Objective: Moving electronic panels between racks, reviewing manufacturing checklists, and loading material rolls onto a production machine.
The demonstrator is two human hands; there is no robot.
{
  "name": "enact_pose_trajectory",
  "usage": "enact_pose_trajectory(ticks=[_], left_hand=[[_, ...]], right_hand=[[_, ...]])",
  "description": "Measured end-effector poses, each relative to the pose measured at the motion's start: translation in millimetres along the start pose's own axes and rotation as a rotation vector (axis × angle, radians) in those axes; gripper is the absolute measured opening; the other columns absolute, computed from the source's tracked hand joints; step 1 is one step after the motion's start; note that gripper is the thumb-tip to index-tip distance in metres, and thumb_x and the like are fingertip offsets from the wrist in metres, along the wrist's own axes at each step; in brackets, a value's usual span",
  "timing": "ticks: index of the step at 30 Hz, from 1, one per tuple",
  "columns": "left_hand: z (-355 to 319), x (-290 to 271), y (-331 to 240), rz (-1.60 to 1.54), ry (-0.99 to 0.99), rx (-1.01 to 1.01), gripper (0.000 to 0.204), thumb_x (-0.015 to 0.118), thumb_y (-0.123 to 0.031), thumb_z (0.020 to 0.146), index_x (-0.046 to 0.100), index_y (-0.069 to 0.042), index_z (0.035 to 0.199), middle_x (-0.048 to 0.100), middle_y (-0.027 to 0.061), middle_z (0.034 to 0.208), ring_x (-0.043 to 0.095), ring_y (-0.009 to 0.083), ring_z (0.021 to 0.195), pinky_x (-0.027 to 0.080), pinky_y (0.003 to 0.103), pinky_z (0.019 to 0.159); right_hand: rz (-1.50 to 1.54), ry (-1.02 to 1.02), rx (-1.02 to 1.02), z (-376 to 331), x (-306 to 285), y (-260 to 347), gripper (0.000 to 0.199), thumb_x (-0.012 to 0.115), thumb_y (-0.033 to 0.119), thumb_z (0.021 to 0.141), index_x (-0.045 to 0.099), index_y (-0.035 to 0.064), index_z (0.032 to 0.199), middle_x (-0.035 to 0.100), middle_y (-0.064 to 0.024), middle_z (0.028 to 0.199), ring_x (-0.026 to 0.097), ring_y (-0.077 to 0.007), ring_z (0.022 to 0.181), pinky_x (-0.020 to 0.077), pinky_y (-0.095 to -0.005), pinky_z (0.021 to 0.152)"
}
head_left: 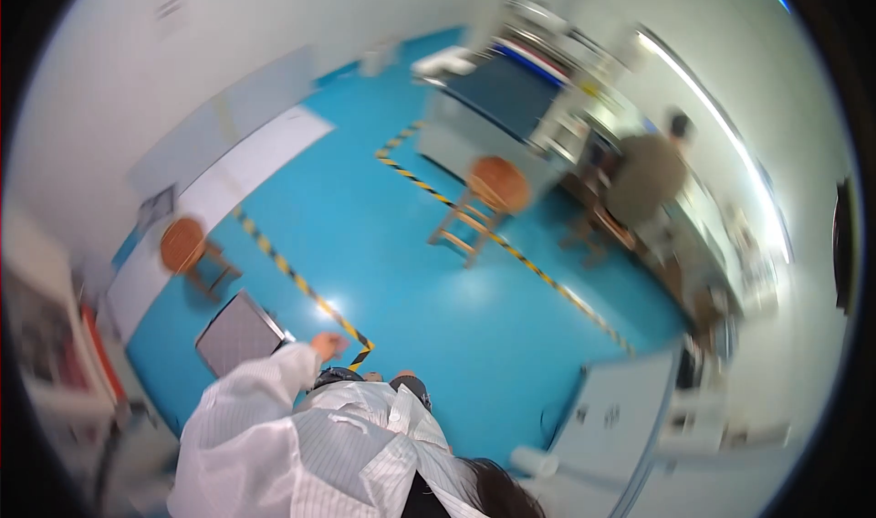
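Note:
My left hand (pixel 328 345) reaches out of a white striped sleeve over the blue floor, loosely curled with its fingers a little apart. Nothing shows in it. Close to its left lies a flat grey panel or case with a metal-coloured edge (pixel 242 334), and the hand appears apart from it, though the sleeve covers its near corner. Below the hand are dark shapes of my shoes or lower legs (pixel 412 390), partly under the white coat (pixel 365 445). My right hand is out of sight.
Yellow-black tape (pixel 287 270) marks the blue floor (pixel 392 262). Two round wooden stools (pixel 498 185) stand ahead and left. Far right, a person (pixel 646 178) sits at a long bench. A large machine (pixel 497 98) stands at the back, a grey cabinet (pixel 616 418) near right.

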State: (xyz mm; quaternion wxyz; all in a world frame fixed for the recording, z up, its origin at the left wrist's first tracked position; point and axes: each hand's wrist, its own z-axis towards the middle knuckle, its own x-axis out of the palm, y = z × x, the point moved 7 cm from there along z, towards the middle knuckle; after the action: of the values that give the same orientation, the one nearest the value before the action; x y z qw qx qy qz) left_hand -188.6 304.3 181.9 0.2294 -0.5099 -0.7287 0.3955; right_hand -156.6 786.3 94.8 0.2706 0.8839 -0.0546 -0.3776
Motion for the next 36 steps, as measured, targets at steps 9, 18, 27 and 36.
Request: enact_pose_trajectory(ticks=[9,18,27,36], left_hand=[[-65.9,-101.0,-25.8,-0.262,-0.674,0.024,0.04,0.038,0.008,0.07,0.067,-0.007,0.094,0.064,0.0091,0.085,0.062,0.0167,0.074,0.05,0.029,0.067],[-304.7,72.7,233.9,-0.753,-1.235,-0.845,0.023,0.056,-0.002,0.077,0.064,-0.009,0.098,0.063,0.0098,0.094,0.059,0.021,0.063,0.05,0.036,0.051],[-201.1,257.0,165.5,-0.766,-1.237,-0.693,0.026,0.064,-0.018,0.069,0.066,-0.011,0.093,0.066,0.0095,0.083,0.06,0.025,0.074,0.047,0.036,0.07],[-234.8,330.1,141.2,-1.322,-1.46,-0.739,0.048,0.038,0.011,0.074,0.057,-0.012,0.111,0.06,0.0088,0.093,0.057,0.018,0.067,0.046,0.033,0.051]], right_hand=[[0.858,0.579,-0.139,210.5,-270.3,305.3,0.046,0.049,0.03,0.088,0.041,0.0052,0.126,0.053,-0.0094,0.118,0.049,-0.0234,0.109,0.0361,-0.0465,0.091],[1.065,1.304,-0.987,123.3,-371.4,716.0,0.057,0.045,0.042,0.089,0.035,0.0051,0.131,0.051,-0.0152,0.11,0.051,-0.0243,0.096,0.0422,-0.0389,0.084],[1.083,2.338,-0.814,-101.7,-413.4,766.8,0.03,0.051,0.036,0.086,0.055,0.0086,0.098,0.058,-0.0127,0.095,0.056,-0.0296,0.087,0.0471,-0.0408,0.075],[1.279,2.219,-0.19,-124.8,-413.1,766.8,0.01,0.053,0.006,0.084,0.045,0.0066,0.078,0.062,-0.0137,0.073,0.06,-0.0283,0.063,0.0527,-0.0352,0.059]])
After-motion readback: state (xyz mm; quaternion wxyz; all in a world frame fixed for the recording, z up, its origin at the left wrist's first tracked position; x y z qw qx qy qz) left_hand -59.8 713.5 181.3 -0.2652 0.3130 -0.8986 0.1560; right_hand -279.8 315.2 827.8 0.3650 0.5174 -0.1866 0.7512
